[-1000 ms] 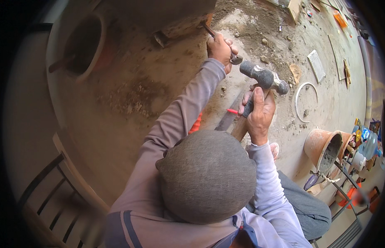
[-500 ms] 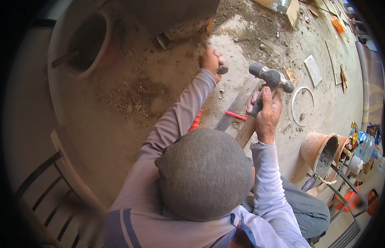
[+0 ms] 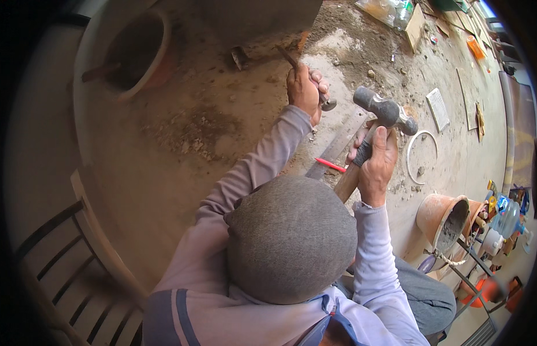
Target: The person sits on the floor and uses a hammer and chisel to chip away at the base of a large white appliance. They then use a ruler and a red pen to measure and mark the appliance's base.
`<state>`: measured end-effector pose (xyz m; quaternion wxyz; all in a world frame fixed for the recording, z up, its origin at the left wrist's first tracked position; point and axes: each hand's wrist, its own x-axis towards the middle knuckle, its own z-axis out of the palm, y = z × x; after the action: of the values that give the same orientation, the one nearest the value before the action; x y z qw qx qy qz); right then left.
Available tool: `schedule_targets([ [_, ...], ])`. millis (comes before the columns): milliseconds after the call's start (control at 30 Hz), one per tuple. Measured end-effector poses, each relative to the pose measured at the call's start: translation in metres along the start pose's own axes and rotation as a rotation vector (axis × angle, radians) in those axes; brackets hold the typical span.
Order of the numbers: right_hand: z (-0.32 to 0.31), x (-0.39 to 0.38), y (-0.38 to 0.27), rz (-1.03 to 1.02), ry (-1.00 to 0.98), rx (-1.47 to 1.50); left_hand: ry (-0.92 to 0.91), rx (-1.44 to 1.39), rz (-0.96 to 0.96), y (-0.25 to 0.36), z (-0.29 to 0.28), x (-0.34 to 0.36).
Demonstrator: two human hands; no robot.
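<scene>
The chisel [image 3: 288, 56] has swung into fuller view, left hand [image 3: 306, 93] clenched around it, right hand [image 3: 377, 167] gripping a hammer [image 3: 385, 111].

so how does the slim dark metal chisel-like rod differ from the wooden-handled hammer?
The slim dark metal chisel-like rod is narrow with a blunt end; the wooden-handled hammer has a far bulkier grey head. The rod shows no wood; the hammer's handle carries dark wrapping. The rod is in the left hand, the hammer in the right hand. Shared: both contain metal.

Grey ball-peen hammer [image 3: 384, 109], tilted — dark chisel [image 3: 289, 58] slanting, apart, leftward.
</scene>
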<state>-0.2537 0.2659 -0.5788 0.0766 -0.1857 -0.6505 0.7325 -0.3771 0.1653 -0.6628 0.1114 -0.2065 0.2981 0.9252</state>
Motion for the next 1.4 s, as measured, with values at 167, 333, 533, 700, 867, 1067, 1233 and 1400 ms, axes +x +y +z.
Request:
schedule_targets([
  [167,0.001,-0.003,0.008,-0.029,-0.043,0.007,-0.004,-0.146,-0.079,0.000,0.004,0.010],
  [333,0.000,-0.004,0.015,-0.043,-0.055,0.001,0.007,-0.179,-0.073,0.000,0.000,0.013],
  [533,0.015,-0.009,0.019,-0.067,0.106,0.111,0.164,-0.042,0.005,-0.010,0.015,0.023],
  [700,0.021,-0.009,0.020,-0.100,0.263,0.265,0.203,-0.058,0.074,-0.020,0.031,0.032],
  [867,0.016,0.004,0.033,-0.040,0.037,0.010,0.186,-0.067,0.084,-0.021,0.028,0.036],
  [1067,0.013,0.008,0.028,-0.012,0.089,0.039,0.154,-0.060,0.076,-0.023,0.028,0.041],
  [1233,0.018,0.006,0.025,-0.045,0.143,0.157,0.183,-0.058,0.088,-0.026,0.031,0.043],
  [1400,0.013,0.010,0.018,0.012,0.089,0.099,0.136,-0.082,0.054,-0.020,0.026,0.042],
])
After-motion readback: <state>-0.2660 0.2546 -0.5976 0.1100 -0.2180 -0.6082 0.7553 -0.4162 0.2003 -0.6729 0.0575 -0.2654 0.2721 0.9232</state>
